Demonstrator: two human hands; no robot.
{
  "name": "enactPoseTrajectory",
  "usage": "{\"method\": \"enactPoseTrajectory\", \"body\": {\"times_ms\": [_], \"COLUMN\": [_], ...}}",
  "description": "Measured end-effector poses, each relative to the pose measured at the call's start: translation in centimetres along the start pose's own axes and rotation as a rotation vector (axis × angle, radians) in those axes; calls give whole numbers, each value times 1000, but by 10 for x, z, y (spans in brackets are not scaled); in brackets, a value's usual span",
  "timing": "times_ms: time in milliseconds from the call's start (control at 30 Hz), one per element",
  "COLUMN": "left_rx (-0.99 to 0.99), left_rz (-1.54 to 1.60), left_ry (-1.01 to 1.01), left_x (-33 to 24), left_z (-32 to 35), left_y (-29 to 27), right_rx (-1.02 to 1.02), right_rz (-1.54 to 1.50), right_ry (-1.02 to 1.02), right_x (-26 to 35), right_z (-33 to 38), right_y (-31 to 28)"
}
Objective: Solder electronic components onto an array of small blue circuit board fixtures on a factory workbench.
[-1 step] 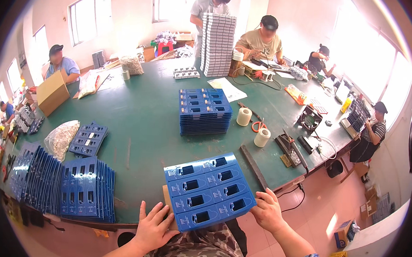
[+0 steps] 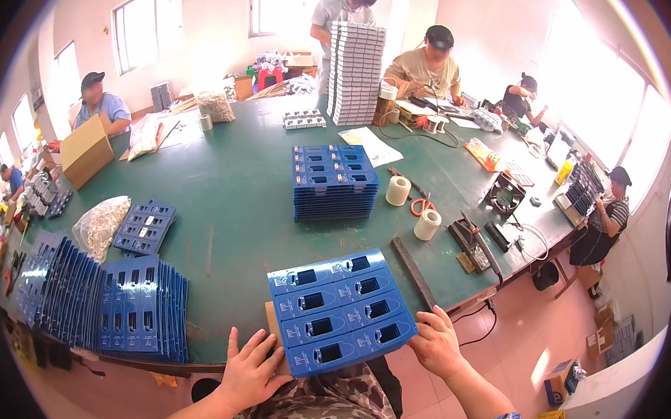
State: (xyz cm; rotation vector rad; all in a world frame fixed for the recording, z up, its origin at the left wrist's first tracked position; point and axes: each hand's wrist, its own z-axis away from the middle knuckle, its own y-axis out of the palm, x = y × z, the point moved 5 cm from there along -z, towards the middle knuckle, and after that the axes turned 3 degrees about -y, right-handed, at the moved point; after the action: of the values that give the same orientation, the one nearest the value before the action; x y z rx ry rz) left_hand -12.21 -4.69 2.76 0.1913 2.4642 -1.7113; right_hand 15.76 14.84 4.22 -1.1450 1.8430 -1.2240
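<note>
A blue circuit board panel (image 2: 344, 309) with several dark rectangular cut-outs lies in front of me at the table's near edge, tilted a little. Under its left side a strip of brown cardboard (image 2: 273, 320) shows. My left hand (image 2: 251, 370) rests beside the panel's left edge, fingers spread, against the cardboard. At the panel's right edge my right hand (image 2: 438, 344) has its fingers bent around the corner, thumb near the lower side. Beyond the panel stands a neat stack of blue panels (image 2: 334, 183), the top one carrying small metal parts.
More blue panels (image 2: 129, 305) stand on edge at left, near a bag of small parts (image 2: 100, 228). To the right lie a dark bar (image 2: 413, 273), tape rolls (image 2: 428, 224), scissors (image 2: 422, 206), a soldering iron (image 2: 478, 242) and a fan (image 2: 505, 193). Several people work around the table.
</note>
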Motion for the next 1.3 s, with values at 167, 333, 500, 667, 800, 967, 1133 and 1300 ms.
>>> {"method": "enactPoseTrajectory", "body": {"times_ms": [167, 333, 500, 667, 800, 967, 1133, 1300], "left_rx": [3, -44, -85, -88, -118, -88, -96, -78], "left_rz": [-7, -10, 1, 36, 45, 27, 16, 9], "left_ry": [-2, 18, -1, -21, -37, -70, -69, -62], "left_x": [0, 0, 0, 0, 1, 2, 0, -3], "left_z": [-3, -7, -11, -16, -20, -24, -27, -29], "left_y": [3, 5, 7, 9, 9, 11, 10, 12], "right_rx": [47, 95, 134, 179, 145, 158, 154, 172], "right_rz": [12, 34, 47, 94, 76, 103, 63, 53], "right_ry": [-76, -162, -219, -251, -265, -256, -264, -278], "right_x": [-9, -18, -24, -31, -33, -39, -43, -48], "right_z": [-12, -28, -40, -51, -57, -62, -68, -75], "right_y": [-2, 1, 0, 5, 8, 11, 11, 12]}}
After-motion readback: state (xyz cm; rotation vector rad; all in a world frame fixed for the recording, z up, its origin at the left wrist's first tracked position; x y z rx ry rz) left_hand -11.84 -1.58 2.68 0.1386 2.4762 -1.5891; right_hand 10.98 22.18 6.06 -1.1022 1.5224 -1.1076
